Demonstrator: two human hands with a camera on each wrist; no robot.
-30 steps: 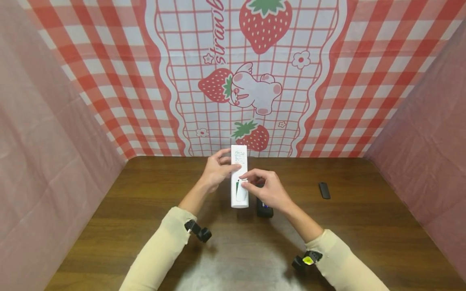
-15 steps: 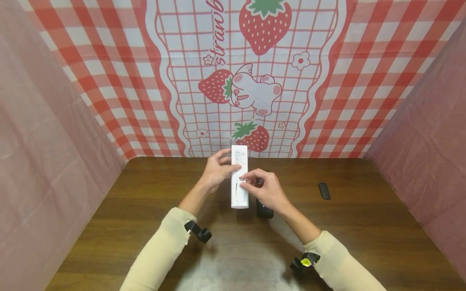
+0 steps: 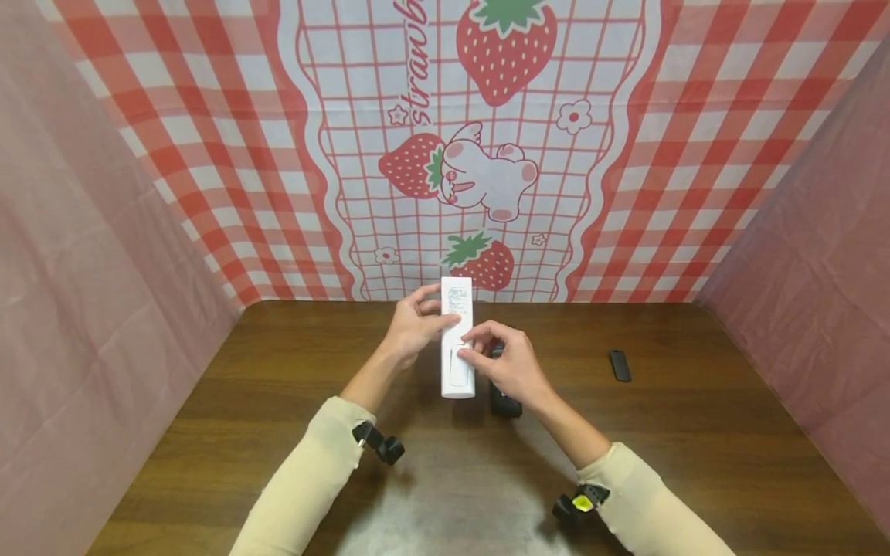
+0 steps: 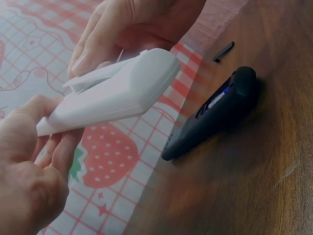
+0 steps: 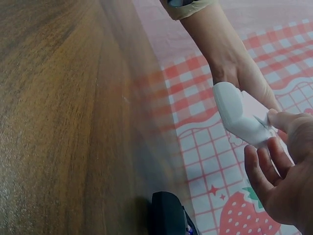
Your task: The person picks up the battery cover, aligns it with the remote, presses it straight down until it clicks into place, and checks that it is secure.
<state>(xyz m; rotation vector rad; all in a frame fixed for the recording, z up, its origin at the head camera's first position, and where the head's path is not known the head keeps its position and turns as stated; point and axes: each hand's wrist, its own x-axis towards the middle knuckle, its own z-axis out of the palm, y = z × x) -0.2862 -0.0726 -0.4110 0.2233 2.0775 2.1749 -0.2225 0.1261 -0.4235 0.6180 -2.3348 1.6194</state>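
A white remote control (image 3: 456,297) is held above the table, its printed back facing up. My left hand (image 3: 410,328) grips it along the side, thumb across the back. At the near half, my right hand (image 3: 511,364) pinches the white battery cover (image 3: 458,372) by its upper end. In the left wrist view that end of the cover (image 4: 93,75) stands slightly raised, leaving a gap above the compartment. Beneath the right hand a black remote control (image 3: 506,399) lies on the table; its battery compartment is uncovered, with a purple-and-white battery (image 4: 217,99) inside.
A small black battery cover (image 3: 619,365) lies on the wooden table (image 3: 292,363) to the right. A strawberry-print cloth (image 3: 501,247) hangs behind the table's back edge, and pink cloth (image 3: 799,232) hangs at both sides.
My right hand has lowered the white battery cover over the compartment; the green inside that showed a second ago is now hidden. My left hand and the white remote control have stayed in place.
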